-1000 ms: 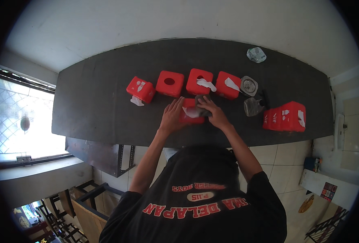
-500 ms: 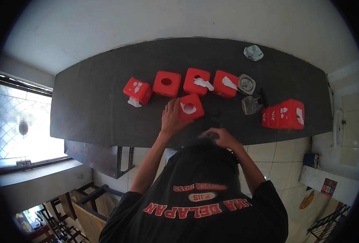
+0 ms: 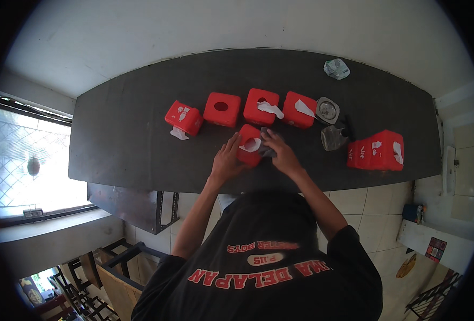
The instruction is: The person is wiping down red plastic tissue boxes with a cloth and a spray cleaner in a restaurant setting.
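In front of me on the dark table stands a red tissue box [image 3: 250, 131], a bit of white tissue showing in its round top hole. My left hand [image 3: 226, 162] grips it along its left side. My right hand [image 3: 282, 156] holds a dark grey cloth [image 3: 267, 151] pressed against the box's right side. Just beyond, in a row, are more red tissue boxes: a tilted one [image 3: 181, 119] with tissue hanging out, one [image 3: 214, 115] whose hole shows no tissue, and two with tissue out, a middle one [image 3: 252, 114] and a right one [image 3: 293, 119].
A clear bottle with a black top [image 3: 332, 139] lies right of the row, beside a clear square container [image 3: 328, 111]. Farther right, red tissue boxes [image 3: 373, 158] lie close together. A crumpled plastic piece [image 3: 336, 69] sits at the table's [image 3: 124, 139] far right.
My right hand has brought the grey cloth up from the table's near edge to the right side of the box. The box has turned slightly; my left hand keeps hold of it.
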Tool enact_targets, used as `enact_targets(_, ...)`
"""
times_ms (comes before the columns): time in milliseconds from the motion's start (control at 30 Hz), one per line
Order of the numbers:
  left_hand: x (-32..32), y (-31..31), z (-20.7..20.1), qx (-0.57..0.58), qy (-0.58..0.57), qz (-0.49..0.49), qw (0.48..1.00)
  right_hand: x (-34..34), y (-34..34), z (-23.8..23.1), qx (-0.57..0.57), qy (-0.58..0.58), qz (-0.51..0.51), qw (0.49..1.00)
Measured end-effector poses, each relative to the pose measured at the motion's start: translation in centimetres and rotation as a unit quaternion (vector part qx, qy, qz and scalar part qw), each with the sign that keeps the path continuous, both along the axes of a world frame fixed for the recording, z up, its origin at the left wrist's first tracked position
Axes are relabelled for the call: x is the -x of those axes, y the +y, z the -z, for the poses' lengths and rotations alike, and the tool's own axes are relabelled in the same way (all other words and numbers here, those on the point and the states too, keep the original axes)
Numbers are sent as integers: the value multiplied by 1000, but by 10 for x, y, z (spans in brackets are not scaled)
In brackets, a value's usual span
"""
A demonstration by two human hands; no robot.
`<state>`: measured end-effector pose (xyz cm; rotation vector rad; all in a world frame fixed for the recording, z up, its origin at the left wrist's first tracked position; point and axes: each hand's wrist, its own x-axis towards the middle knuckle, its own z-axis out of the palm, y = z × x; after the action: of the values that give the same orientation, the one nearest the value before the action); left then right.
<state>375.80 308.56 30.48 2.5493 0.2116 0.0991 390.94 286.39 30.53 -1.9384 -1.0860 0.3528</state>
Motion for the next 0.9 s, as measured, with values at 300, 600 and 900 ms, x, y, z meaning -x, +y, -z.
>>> enact_targets(300,5,-7,8,-29,-31,-37,998,46,-17,-7,85,64,-77,991)
enact_targets(600,0,-36,-18,52,11,-157,986,1,-36,-36,37,203,-134,969)
enact_targets(900,-9,18,-8,-36,-22,29,999,-32,-5,-18,-70,30,37,996)
